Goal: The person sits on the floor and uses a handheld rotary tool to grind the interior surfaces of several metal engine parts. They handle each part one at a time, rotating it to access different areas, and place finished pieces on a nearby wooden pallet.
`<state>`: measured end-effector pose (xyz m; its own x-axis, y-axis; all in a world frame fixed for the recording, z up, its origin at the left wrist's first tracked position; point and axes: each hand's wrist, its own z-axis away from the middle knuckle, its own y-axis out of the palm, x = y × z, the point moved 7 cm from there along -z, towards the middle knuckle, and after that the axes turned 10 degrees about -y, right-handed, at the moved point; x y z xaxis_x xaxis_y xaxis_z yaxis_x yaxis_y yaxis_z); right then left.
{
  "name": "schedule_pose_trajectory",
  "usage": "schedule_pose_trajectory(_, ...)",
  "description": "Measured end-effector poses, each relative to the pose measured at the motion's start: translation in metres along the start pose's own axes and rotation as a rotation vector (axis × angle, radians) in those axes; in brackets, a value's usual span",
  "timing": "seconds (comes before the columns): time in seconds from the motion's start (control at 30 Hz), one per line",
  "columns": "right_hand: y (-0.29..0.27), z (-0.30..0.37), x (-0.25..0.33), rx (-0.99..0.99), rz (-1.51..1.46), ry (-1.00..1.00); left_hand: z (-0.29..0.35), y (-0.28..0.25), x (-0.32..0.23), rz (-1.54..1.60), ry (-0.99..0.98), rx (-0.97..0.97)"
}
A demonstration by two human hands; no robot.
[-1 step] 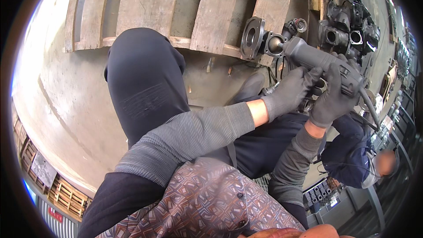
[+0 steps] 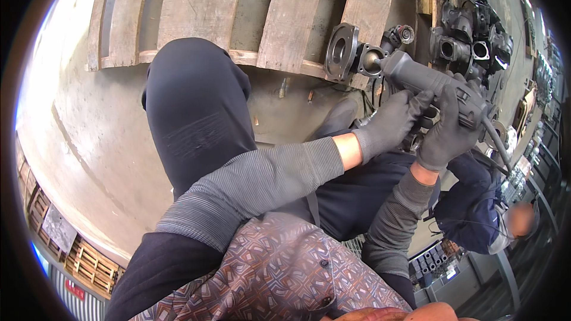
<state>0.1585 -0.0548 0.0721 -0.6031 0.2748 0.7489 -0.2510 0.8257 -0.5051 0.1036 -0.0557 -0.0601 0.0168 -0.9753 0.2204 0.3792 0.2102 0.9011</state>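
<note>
A dark grey corded die grinder point(image 2: 413, 74) lies across both my gloved hands, its nose pointing left. My left hand point(image 2: 392, 120) is closed against the underside of its body; part of the grip is hidden. Farther back, my right hand point(image 2: 449, 131) wraps round the rear of the grinder, near where the cable point(image 2: 498, 142) leaves it. The grinder's tip reaches into the round bore of a flanged metal casting point(image 2: 370, 61) at the pallet's edge. A wide ring-shaped flange point(image 2: 341, 52) forms the casting's left end.
A wooden pallet point(image 2: 196, 6) spans the far side. Several dark castings point(image 2: 461, 24) are heaped at the far right. My bent knee point(image 2: 193, 83) stands left of the work. Another person point(image 2: 470, 202) sits or crouches at the right. Small pieces lie on the concrete floor point(image 2: 107, 125).
The grinder's rear end, its cable and my right hand have shifted very slightly left. My left hand stays in place.
</note>
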Motion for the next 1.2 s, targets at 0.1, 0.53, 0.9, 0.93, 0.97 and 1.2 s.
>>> schedule_pose_trajectory(0.1,0.002,0.002,-0.007,-0.068,-0.13,0.059,0.001,0.003,-0.009,-0.227,0.024,0.122)
schedule_pose_trajectory(0.53,0.002,0.002,-0.001,-0.037,-0.078,0.012,-0.006,-0.006,0.0,0.092,-0.063,0.135)
schedule_pose_trajectory(0.9,-0.004,-0.001,0.001,-0.031,-0.065,-0.047,0.007,0.017,-0.009,-0.142,0.04,0.023)
schedule_pose_trajectory(0.93,-0.004,-0.002,0.002,-0.023,-0.051,-0.061,0.006,0.017,-0.009,-0.196,0.045,0.025)
schedule_pose_trajectory(0.97,-0.005,-0.002,0.002,-0.023,-0.048,-0.069,0.006,0.017,-0.009,-0.353,0.056,0.029)
schedule_pose_trajectory(1.2,-0.001,0.003,-0.005,-0.035,-0.061,0.011,-0.002,0.0,-0.003,-0.294,0.078,0.072)
